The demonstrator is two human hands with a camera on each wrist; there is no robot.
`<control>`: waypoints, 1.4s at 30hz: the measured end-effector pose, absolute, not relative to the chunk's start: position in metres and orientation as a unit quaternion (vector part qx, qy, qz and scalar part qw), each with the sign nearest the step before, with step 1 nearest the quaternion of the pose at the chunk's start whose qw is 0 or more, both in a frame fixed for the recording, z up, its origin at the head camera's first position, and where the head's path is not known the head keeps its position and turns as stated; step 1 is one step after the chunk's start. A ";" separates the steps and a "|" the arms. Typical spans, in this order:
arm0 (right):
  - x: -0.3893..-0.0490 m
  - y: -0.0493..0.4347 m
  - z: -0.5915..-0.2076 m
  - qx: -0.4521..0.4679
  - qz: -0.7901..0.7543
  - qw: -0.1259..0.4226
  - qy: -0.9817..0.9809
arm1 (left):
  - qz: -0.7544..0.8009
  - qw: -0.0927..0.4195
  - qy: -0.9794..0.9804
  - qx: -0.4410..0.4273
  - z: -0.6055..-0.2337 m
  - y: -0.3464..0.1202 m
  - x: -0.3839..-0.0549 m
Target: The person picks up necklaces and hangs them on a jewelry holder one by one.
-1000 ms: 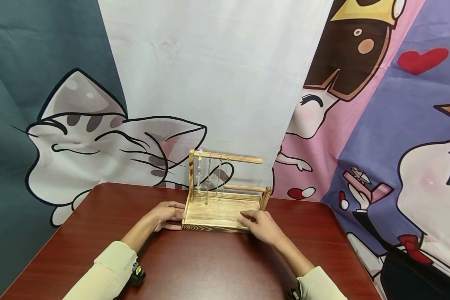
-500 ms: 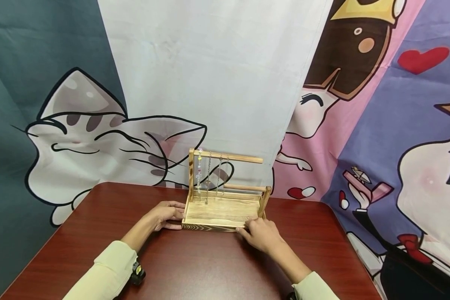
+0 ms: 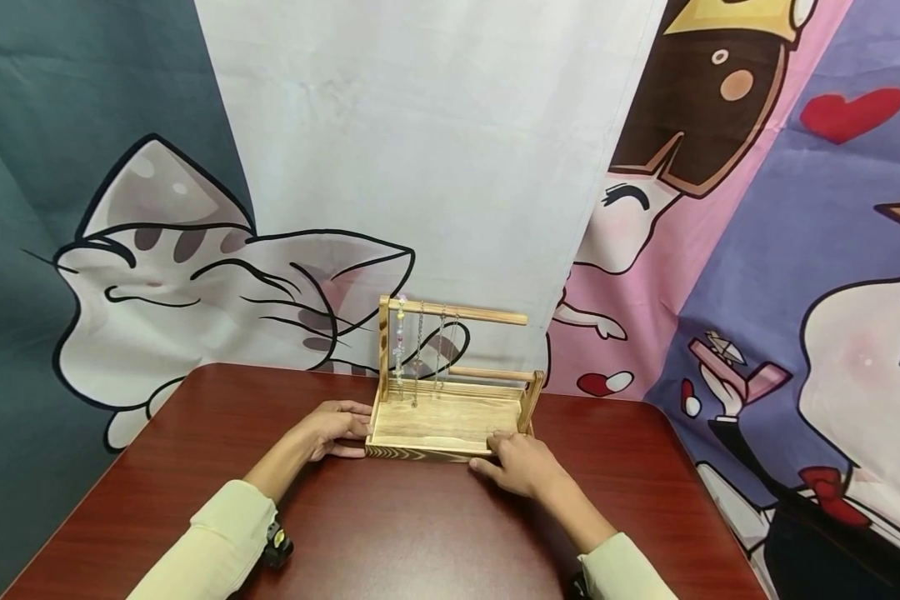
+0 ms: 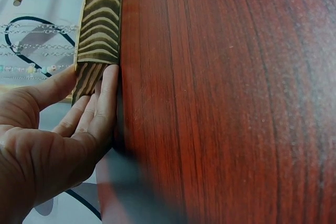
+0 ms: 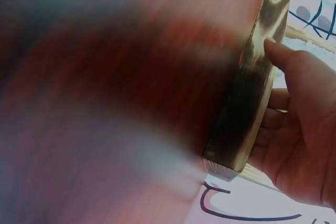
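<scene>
A wooden jewelry stand (image 3: pixel 435 429) sits on the table, with a shallow tray below and two bars above. From its upper bar (image 3: pixel 487 315) hang a pastel beaded strand (image 3: pixel 400 342) and several thin chains (image 3: pixel 417 350). My left hand (image 3: pixel 333 430) holds the tray's left end; in the left wrist view its thumb (image 4: pixel 60 82) lies at the rim and the fingers (image 4: pixel 107 90) press the end wall. At the front right corner, my right hand (image 3: pixel 525 467) pinches the front wall, thumb (image 5: pixel 278 53) outside and fingers (image 5: pixel 273 119) inside the tray.
The dark red tabletop (image 3: pixel 420 533) stretches in front of the stand and to both sides. Behind the table hangs a cartoon-printed cloth (image 3: pixel 435 167), close to the back of the stand. A lower, shorter bar (image 3: pixel 491 375) juts left from the right post (image 3: pixel 532 400).
My right hand has come down from over the tray's right part onto its front wall, the thumb now outside it. The left hand and the stand have stayed in place.
</scene>
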State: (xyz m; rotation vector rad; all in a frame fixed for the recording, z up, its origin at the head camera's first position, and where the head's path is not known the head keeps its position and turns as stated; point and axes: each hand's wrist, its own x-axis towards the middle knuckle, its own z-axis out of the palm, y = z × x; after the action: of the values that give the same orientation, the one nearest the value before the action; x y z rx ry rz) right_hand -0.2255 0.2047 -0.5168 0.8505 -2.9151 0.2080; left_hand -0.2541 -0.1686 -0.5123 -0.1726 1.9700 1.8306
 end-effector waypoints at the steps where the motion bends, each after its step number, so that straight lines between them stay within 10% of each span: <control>1: -0.227 0.204 -0.517 0.282 0.069 0.042 -0.956 | 0.663 0.222 0.713 -0.061 -0.512 -0.168 -0.254; 42: -0.263 0.145 -0.523 0.311 0.128 -0.056 -0.940 | 0.663 0.221 0.712 -0.056 -0.512 -0.171 -0.256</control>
State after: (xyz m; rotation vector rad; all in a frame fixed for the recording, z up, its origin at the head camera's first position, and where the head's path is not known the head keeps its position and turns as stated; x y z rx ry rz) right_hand -0.2628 0.1451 -0.5232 1.0138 -3.0643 0.4178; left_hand -0.2556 -0.1712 -0.5119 -0.1559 1.9691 1.8335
